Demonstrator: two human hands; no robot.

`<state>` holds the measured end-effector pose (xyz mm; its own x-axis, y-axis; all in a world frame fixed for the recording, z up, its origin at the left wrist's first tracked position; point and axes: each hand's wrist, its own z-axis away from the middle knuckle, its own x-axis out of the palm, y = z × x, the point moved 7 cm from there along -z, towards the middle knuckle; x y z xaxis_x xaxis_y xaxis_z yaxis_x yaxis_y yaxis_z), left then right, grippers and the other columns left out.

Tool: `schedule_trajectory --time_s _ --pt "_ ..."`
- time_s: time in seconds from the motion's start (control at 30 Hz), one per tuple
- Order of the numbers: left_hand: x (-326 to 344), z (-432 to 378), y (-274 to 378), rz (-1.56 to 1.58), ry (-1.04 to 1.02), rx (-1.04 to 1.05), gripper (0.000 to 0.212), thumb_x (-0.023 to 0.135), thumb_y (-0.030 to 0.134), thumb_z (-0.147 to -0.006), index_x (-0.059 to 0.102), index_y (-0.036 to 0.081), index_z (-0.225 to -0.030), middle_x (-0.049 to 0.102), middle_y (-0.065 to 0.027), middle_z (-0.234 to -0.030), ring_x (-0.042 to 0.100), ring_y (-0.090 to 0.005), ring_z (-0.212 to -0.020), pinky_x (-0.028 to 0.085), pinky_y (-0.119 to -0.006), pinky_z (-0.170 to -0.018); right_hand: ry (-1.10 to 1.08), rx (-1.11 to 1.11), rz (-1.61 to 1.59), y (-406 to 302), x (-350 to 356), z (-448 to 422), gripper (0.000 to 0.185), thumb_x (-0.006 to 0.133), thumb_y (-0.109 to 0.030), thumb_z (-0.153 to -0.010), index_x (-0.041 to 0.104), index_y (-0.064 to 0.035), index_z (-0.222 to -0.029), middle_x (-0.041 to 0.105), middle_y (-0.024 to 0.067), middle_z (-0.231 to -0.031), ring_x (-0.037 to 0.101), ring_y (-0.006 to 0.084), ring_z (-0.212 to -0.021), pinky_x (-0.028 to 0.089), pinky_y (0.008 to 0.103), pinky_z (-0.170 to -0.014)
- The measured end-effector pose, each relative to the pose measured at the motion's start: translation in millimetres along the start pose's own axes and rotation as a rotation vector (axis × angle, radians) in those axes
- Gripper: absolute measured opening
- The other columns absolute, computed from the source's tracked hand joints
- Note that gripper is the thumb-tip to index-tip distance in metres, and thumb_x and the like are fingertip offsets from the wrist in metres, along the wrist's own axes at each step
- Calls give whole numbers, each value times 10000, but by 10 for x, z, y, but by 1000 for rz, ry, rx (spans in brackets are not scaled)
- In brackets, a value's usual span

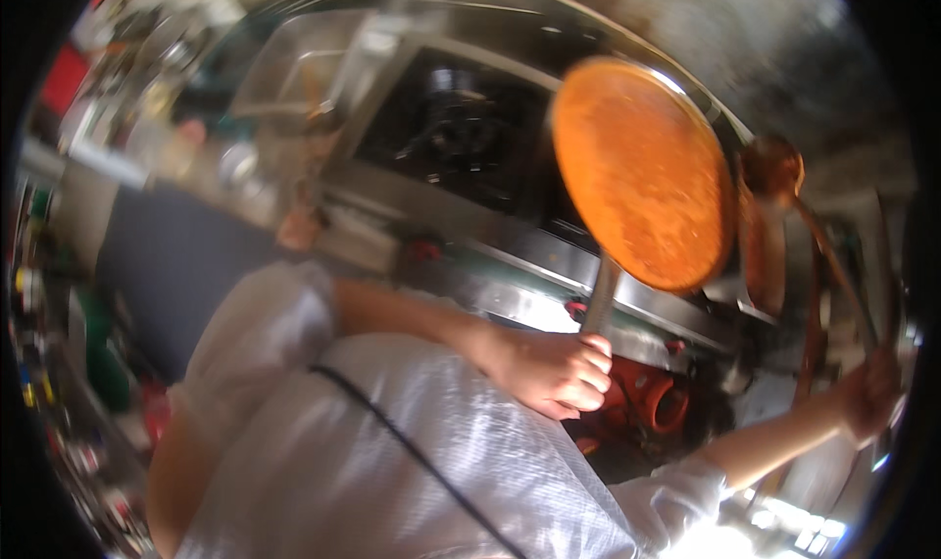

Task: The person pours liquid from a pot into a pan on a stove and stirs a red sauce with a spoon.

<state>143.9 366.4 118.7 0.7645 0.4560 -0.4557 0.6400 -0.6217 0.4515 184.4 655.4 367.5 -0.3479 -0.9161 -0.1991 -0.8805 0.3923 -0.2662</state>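
Observation:
My left hand is closed around the metal handle of a wide pan. Thick orange sauce fills the pan nearly to its rim, over the right side of the stove; whether the pan rests there or is lifted, I cannot tell. Far to the right, my right hand grips the long handle of a metal ladle. The ladle's brown-stained bowl is beside the pan's right rim, and its contents are too blurred to tell.
A dark gas burner is left of the pan. Red knobs line the stove front, with an orange-red object below. A translucent tub and blurred small items lie further left. A brown-stained container is right of the pan.

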Motion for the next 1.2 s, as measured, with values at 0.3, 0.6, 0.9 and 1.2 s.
schedule_trajectory --time_s 0.3,0.6,0.9,1.2 --pt "-594 318 -48 78 233 -271 339 661 161 -688 498 -13 -929 483 -155 -995 453 -278 -974 402 -362 -830 270 301 -258 677 693 546 287 360 -84 -723 243 -145 -468 156 -1 -434 212 119 -430 222 307 -512" --pt "-2168 4231 563 -126 1343 -1360 201 531 182 -801 544 26 -927 583 -57 -860 557 -140 -783 450 -267 -706 741 326 21 972 522 1393 348 430 -196 -719 186 -163 -471 144 -10 -441 189 125 -408 234 282 -453" --pt "-2226 7242 1451 186 2142 -1306 262 497 266 -827 472 20 -912 492 -74 -837 492 -187 -744 424 -308 -580 1148 396 -117 886 205 1778 462 465 -226 -772 114 -191 -474 88 -31 -423 125 111 -389 204 268 -439" --pt "-2474 7656 1229 359 2132 -1333 266 463 192 -830 425 17 -1028 468 -105 -918 494 -236 -794 445 -371 -673 1309 306 21 480 95 1638 421 430 -233 -775 150 -196 -463 160 -17 -378 241 138 -367 292 299 -448"
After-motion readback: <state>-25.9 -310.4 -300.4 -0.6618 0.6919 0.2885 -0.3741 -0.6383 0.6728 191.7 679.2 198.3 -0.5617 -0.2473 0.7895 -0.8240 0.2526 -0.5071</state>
